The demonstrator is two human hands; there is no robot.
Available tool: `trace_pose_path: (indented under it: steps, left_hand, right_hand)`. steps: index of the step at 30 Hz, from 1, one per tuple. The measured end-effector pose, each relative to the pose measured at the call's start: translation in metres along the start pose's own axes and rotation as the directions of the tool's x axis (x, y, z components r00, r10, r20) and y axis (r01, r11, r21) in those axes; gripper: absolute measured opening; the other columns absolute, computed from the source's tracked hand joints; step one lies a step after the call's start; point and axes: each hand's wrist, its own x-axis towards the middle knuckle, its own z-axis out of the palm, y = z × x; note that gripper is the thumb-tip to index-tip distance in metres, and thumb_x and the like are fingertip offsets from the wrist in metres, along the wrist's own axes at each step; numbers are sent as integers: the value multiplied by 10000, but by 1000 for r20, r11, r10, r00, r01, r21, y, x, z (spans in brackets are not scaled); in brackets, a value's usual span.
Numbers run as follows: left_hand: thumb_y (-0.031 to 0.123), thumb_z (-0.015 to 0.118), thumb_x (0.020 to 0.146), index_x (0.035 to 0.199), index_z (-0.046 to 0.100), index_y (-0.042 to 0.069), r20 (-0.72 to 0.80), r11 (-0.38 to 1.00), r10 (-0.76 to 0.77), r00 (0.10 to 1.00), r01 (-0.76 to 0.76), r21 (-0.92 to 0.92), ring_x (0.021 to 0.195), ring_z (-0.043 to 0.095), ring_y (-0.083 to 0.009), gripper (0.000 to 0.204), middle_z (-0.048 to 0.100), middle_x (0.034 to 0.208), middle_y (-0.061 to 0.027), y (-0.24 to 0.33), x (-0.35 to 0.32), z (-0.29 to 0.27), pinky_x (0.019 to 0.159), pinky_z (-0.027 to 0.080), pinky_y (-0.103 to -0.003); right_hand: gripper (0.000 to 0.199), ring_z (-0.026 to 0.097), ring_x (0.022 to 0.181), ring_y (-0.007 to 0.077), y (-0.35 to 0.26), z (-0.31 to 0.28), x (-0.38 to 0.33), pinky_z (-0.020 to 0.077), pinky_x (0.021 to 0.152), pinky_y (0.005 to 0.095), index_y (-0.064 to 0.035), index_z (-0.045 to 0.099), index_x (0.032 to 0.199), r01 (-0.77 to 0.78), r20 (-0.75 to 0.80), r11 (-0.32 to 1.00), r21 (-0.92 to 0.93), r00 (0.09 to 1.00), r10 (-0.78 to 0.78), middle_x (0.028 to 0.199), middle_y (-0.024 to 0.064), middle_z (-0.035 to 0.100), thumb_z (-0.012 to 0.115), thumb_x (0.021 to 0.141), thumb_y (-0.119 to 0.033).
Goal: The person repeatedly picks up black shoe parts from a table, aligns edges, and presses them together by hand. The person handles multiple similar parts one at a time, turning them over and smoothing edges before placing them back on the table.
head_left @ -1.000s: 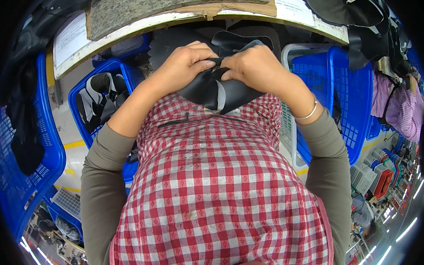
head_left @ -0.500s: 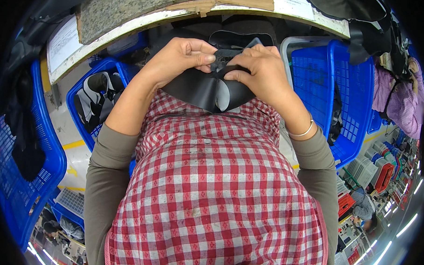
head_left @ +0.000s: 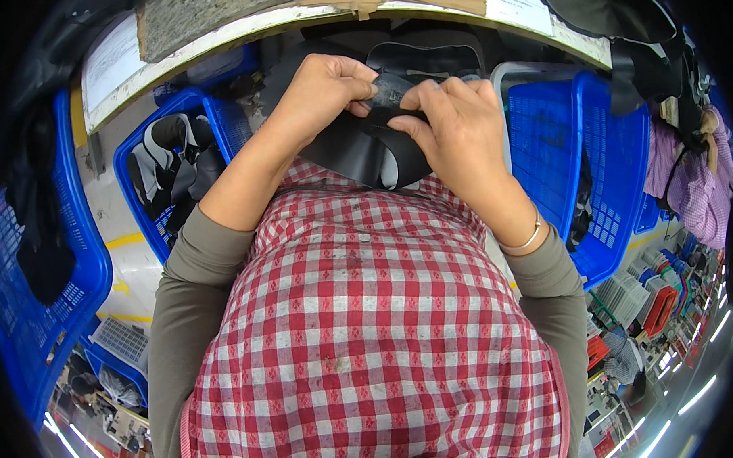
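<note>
Black curved leather piece (head_left: pixel 367 152) sits pinched between both hands near the table (head_left: pixel 229 14). The left hand (head_left: pixel 323 94) and right hand (head_left: pixel 455 123) close their fingers on its top edge.

Blue crate (head_left: pixel 171 170), left of and below the grip point, contains grey and black pieces. Taller blue crate (head_left: pixel 583 156) stands right of it. Workbench edge (head_left: pixel 309 17) runs above it.

Blue baskets (head_left: pixel 583 156) (head_left: pixel 171 170) flank both sides; table edge (head_left: pixel 350 14) blocks fwd.
</note>
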Motion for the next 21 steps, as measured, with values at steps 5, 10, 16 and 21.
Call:
trace_pose_path:
  steps: [5, 10, 16, 21]
  left_hand:
    - [65, 722, 955, 1127, 775, -28, 30, 995, 100, 995, -99, -29, 794, 666, -103, 202, 766, 941, -58, -4, -7, 2, 767, 553, -256]
    - [73, 719, 975, 1154, 770, -30, 50, 990, 139, 989, -140, 17, 802, 666, -100, 212, 764, 940, -57, -4, -13, 0, 775, 560, -260]
    - [61, 702, 984, 1170, 769, -28, 56, 983, 174, 983, -177, 56, 786, 671, -103, 217, 758, 916, -57, -6, -15, 1, 764, 563, -259]
    - [66, 701, 981, 1181, 769, -26, 100, 964, 211, 972, -224, 141, 757, 681, -103, 230, 761, 894, -65, 0, -18, -2, 732, 562, -262]
  right_hand:
    - [243, 683, 770, 227, 22, 10, 4, 430, 833, 376, -130, 692, 917, -178, 108, 972, 151, 981, 163, 800, 6, 732, 863, 808, -265]
    - [243, 715, 805, 249, 32, 14, 6, 441, 892, 370, -118, 704, 939, -313, 259, 914, 258, 934, 247, 866, 41, 776, 852, 834, -278]
    - [262, 725, 804, 260, 31, 14, 9, 449, 899, 378, -118, 709, 949, -333, 309, 907, 257, 918, 250, 862, 56, 777, 846, 846, -316]
    - [269, 729, 814, 263, 36, 15, 6, 456, 902, 380, -117, 708, 958, -371, 330, 887, 276, 903, 275, 860, 60, 777, 841, 852, -325]
